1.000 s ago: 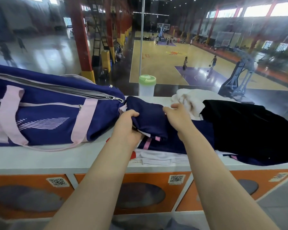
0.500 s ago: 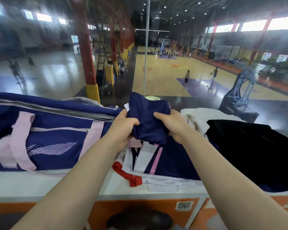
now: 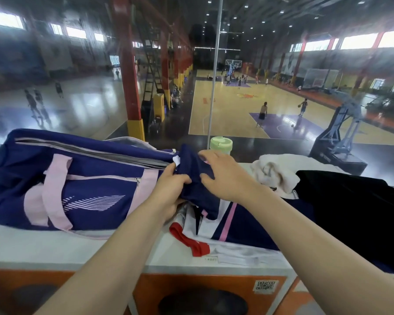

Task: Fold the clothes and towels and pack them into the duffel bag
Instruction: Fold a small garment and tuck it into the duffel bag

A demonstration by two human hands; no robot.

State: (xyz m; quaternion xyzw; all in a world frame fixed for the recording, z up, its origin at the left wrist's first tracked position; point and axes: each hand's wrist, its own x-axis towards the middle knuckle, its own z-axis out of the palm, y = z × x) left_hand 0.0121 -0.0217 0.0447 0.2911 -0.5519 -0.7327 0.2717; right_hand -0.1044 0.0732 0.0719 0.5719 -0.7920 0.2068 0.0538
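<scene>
A navy duffel bag (image 3: pixel 77 178) with pink straps lies on its side at the left of the white counter (image 3: pixel 43 246), its zipper end facing the clothes. Both hands hold a folded navy garment (image 3: pixel 198 194) just at the bag's right end. My left hand (image 3: pixel 171 189) grips its lower left edge. Resting on top of it is my right hand (image 3: pixel 223 176), fingers curled over the fold. Under it lie a navy piece with a pink stripe (image 3: pixel 248 226) and a white garment with red trim (image 3: pixel 191 242).
A cream towel (image 3: pixel 275 173) and a black garment (image 3: pixel 355 214) are heaped at the right. A bottle with a green lid (image 3: pixel 221 146) stands behind the hands against the glass wall. Orange lockers sit below the counter.
The folded navy garment has been carried left and up toward the bag's zipper end. My right hand has shifted from gripping its edge to lying over its top.
</scene>
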